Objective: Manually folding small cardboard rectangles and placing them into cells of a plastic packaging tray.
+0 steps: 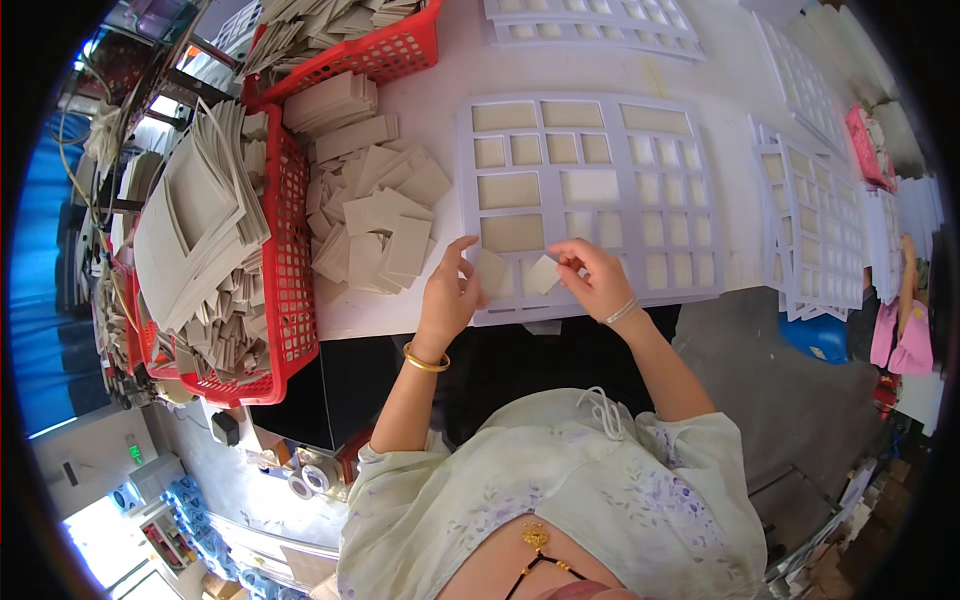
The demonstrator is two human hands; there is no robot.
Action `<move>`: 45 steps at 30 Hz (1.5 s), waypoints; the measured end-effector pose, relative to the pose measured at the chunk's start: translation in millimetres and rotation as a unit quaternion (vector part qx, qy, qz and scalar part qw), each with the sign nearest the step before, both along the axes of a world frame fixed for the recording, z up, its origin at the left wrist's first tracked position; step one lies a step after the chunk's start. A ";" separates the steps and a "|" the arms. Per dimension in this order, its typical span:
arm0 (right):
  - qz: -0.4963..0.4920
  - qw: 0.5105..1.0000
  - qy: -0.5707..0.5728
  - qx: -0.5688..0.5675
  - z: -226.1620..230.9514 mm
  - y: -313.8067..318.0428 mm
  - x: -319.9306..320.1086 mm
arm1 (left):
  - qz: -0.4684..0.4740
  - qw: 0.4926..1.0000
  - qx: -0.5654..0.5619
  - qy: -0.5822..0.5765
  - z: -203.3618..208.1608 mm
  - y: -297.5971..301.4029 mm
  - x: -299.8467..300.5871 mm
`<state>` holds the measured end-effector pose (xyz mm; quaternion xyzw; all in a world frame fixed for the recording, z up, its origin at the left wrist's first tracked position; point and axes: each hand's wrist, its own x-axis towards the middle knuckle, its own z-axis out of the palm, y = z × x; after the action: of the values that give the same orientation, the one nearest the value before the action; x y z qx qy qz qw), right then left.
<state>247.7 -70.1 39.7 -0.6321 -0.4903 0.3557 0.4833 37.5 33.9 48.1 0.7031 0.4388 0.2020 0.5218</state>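
A white frame sheet with square and rectangular openings lies on the table in front of me, on top of at least one more sheet. Most openings show grey-beige board. My right hand pinches a small grey-beige cardboard piece above the sheet's near edge. Just left of it, my left hand is curved, with thumb and forefinger apart, by the sheet's lower left corner. Beside those fingers a second cardboard piece sits tilted over a bottom opening; I cannot tell whether the fingers touch it.
Loose cardboard pieces are heaped left of the sheet. Red plastic baskets full of cardboard stand along the left. More white frame sheets lie at the back, and another stack overhangs the right edge. Another person's arm shows at far right.
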 end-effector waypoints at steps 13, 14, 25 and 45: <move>0.124 0.970 -0.210 -0.015 -10.8 31.3 0.0 | -0.037 0.992 0.118 0.032 -4.3 -9.0 0.4; 0.106 0.969 -0.220 -0.024 -11.9 30.5 -2.8 | -0.036 0.991 0.113 0.057 -2.6 -10.5 1.0; 0.068 0.940 -0.334 0.005 -6.1 29.1 -17.6 | -0.019 0.980 0.175 0.092 -17.7 -18.3 1.9; 0.113 0.861 -0.492 0.054 -2.2 -12.6 -27.9 | -0.041 0.944 0.317 0.076 -9.5 -23.5 -7.4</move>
<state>219.7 -82.7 37.5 -0.6380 -0.7510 0.0237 0.1688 30.1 10.4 38.6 0.8631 0.3609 0.2550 0.2445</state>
